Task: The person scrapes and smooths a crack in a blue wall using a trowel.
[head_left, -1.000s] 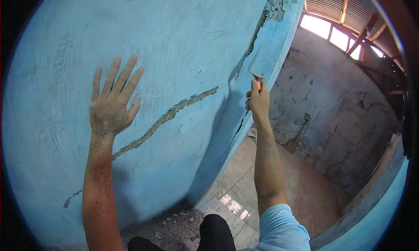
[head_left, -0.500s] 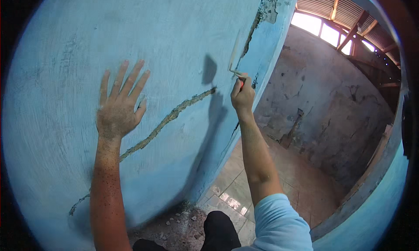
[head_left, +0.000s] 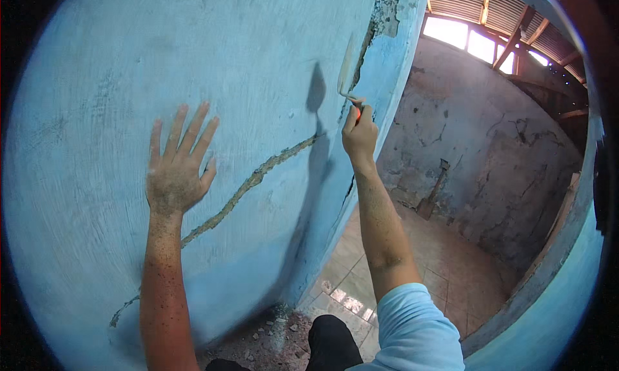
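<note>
My left hand lies flat against the pale blue wall, fingers spread, with nothing in it. My right hand is closed round the red-orange handle of a trowel. The trowel's pointed blade is turned upward, close beside the dark upper crack near the wall's right edge; I cannot tell whether it touches. Between my hands, a wide, rough crack slants from lower left up to the right. The shadow of the trowel falls on the wall left of the blade.
Right of the wall's edge a doorway opens onto a room with a tiled floor and a stained grey wall. A long-handled tool seems to lean there. Rubble lies at the wall's foot, beside my knee.
The trowel has turned, so its blade shows broader and its shadow has become narrower and pointed. My left hand stays flat on the wall; the whole view has shifted slightly.
</note>
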`<action>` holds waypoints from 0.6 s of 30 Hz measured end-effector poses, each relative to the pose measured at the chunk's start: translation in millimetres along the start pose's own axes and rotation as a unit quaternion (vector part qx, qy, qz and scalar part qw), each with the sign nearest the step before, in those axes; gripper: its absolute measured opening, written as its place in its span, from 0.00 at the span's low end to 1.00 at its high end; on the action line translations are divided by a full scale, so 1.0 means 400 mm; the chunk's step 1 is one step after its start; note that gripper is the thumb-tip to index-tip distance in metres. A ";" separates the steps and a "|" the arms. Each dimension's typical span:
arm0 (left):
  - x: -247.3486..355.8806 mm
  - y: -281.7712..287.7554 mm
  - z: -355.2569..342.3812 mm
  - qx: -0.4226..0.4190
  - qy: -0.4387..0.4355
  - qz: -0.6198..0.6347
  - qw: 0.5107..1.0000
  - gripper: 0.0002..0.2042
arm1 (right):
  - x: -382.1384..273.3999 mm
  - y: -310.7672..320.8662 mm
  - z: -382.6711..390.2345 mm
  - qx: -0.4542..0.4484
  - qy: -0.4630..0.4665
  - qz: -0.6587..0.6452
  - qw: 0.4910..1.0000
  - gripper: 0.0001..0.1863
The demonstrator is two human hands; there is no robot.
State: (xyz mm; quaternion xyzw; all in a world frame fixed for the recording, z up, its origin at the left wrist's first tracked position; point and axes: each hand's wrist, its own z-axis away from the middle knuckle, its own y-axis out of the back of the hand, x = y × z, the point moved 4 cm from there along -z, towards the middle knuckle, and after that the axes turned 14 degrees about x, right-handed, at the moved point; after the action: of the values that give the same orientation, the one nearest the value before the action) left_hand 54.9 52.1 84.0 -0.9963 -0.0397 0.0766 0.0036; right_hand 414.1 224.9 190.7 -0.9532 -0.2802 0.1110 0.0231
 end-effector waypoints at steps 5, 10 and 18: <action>0.017 0.006 -0.019 -0.010 0.001 0.004 1.000 0.40 | 0.102 -0.025 -0.038 0.001 -0.045 0.126 0.991 0.18; -0.003 0.006 0.000 -0.011 0.001 -0.006 1.000 0.41 | 0.001 0.003 -0.024 -0.011 -0.048 0.011 0.999 0.23; 0.007 0.011 -0.009 -0.007 0.004 -0.003 1.000 0.41 | 0.001 0.085 0.055 0.036 -0.030 -0.132 0.990 0.24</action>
State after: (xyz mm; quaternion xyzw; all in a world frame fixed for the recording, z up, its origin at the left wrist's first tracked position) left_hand 58.6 47.9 87.2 -0.9965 -0.0436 0.0718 -0.0034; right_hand 427.4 196.3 165.5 -0.9026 -0.4001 0.1457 0.0634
